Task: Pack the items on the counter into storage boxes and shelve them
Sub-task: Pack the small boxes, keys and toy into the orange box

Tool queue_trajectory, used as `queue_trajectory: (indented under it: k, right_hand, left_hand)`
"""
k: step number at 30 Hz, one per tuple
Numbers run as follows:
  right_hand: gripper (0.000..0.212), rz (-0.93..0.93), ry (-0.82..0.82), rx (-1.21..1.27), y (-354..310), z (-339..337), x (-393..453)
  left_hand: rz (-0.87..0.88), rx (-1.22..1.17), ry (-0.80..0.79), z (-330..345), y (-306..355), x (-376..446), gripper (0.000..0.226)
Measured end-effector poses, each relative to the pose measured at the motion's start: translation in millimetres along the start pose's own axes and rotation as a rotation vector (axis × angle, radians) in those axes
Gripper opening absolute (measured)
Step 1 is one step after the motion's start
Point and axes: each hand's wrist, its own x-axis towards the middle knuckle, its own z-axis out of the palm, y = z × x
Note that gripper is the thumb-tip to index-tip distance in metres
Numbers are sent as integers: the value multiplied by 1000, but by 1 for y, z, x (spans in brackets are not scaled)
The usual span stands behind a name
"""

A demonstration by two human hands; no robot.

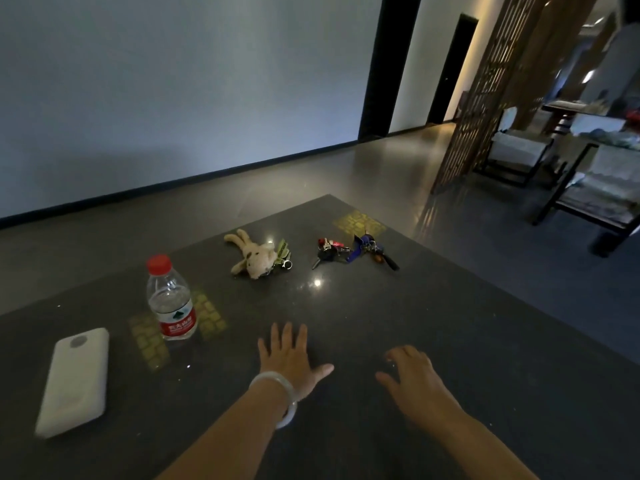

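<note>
Fingers on the left hand (pixel 292 355) are straight and spread, lying flat on the counter (pixel 433 341), holding nothing; the right hand (pixel 414 379) has its fingers loosely curled with the tips touching the top, also empty, so my guess is packing hasn't started yet. Using the water bottle (pixel 171 299) as the landmark: it stands upright just left of and beyond the left hand, the white power bank (pixel 74 382) lies flat to its near left, the plush bunny keychain (pixel 254 256) is beyond it to the right, and the bunch of keys (pixel 353 252) further right again, close to the far edge. Everything's spaced apart, probably so each can be grabbed on its own. Plenty of bare counter around both hands for reaching. No storage boxes or shelf in view, so can't tell where stuff goes.
</note>
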Motion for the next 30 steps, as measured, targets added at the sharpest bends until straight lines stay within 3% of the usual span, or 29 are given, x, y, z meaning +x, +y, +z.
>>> queue_trajectory:
  k: [6, 17, 24, 30]
  right_hand:
    - [46, 4, 38, 32, -20, 25, 66]
    - [55, 54, 258, -163, -31, 85, 72]
    - [56, 68, 227, -142, -30, 82, 71]
    - [54, 54, 223, -138, -33, 79, 70]
  left_hand:
    - [11, 62, -9, 17, -4, 6, 94]
    - [24, 83, 38, 22, -6, 0, 92]
    - [38, 31, -26, 11, -7, -3, 90]
    - [58, -37, 110, -5, -27, -25, 79]
